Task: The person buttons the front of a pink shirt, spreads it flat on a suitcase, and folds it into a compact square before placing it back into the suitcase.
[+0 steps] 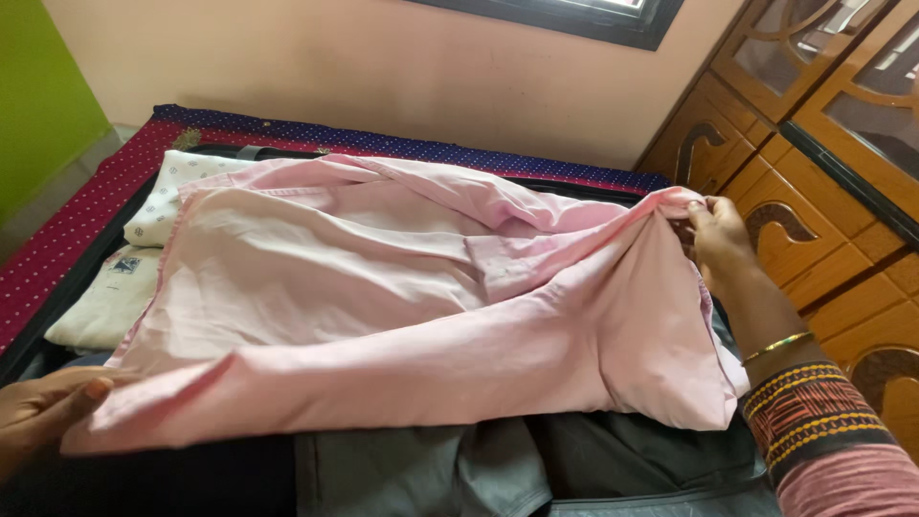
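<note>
Both hands grip the pink shirt — left hand one end, right hand the other. It is partly folded; the last folds remain.

One pink shirt lay spread out, held by two hands, the left hand at its near corner and the right hand at its far edge. Beneath it I counted two folded pale cloths, one white dotted cloth and one cream cloth, plus one grey garment. One gold bangle circled the right wrist.
</note>
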